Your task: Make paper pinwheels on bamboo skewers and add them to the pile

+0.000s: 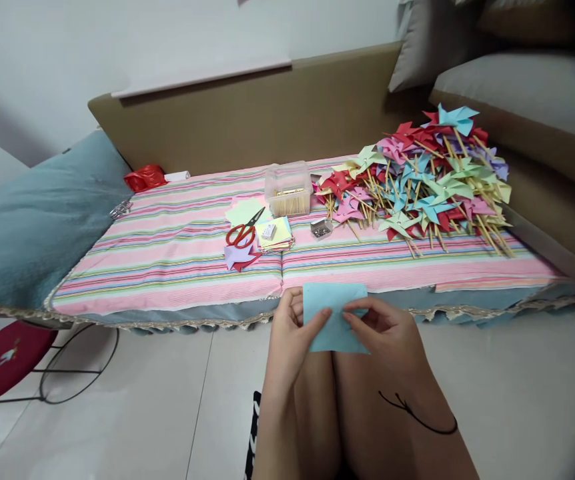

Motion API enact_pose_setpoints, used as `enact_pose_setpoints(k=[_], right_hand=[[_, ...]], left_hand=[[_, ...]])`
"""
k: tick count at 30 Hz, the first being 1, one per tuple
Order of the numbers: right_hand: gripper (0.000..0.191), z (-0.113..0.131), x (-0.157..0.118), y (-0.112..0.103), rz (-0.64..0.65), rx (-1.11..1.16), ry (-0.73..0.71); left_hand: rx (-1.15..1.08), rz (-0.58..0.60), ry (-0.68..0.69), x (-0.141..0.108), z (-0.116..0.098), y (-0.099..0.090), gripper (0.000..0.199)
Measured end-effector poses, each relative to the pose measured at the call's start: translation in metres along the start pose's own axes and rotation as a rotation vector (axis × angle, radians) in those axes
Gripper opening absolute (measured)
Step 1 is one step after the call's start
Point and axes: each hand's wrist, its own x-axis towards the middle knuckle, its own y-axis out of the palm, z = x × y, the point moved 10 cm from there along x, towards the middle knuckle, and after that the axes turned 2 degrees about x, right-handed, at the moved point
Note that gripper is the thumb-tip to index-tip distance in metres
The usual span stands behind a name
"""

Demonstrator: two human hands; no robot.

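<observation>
A square sheet of light blue paper (335, 297) is held up over my lap, just in front of the sofa edge. My left hand (295, 330) grips its left side, thumb on the face and fingers behind. On the right, my right hand (385, 330) pinches the sheet near its middle with thumb and forefinger. Beyond the paper lie red-handled scissors (241, 235) beside a stack of coloured paper squares (281, 233) with a small white box (269, 231) on top. Purple and red cut pieces (239, 257) sit near the scissors.
A heap of paper pinwheels (417, 187) on sticks covers the right side. A clear plastic box (287, 175) holds short sticks; a small tray (321, 229) holds metal bits. A red plastic bag (145, 178) lies at the back left. A red stool (10, 363) stands at left.
</observation>
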Motion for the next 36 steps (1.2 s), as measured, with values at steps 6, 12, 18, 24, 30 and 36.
enact_pose_setpoints(k=[6,12,18,24,30,36], right_hand=[[0.014,0.004,-0.003,0.005,0.032,0.031,0.017],[0.072,0.012,-0.007,0.014,-0.082,0.377,0.094],[0.077,0.002,-0.007,0.018,-0.164,0.414,0.146],[0.081,-0.004,-0.007,0.014,-0.175,0.421,0.169],[0.083,-0.005,-0.008,0.014,-0.150,0.410,0.155],[0.083,-0.002,-0.011,0.014,-0.143,0.420,0.151]], left_hand=[[0.059,-0.001,0.012,0.000,0.004,-0.002,0.041],[-0.054,-0.157,0.061,-0.001,-0.001,-0.014,0.048],[-0.073,-0.186,0.050,-0.008,-0.007,-0.010,0.050],[-0.044,-0.155,0.027,-0.011,-0.006,-0.011,0.045],[-0.018,-0.128,0.047,-0.009,-0.003,-0.010,0.055],[0.010,-0.135,0.064,-0.012,-0.005,-0.011,0.052]])
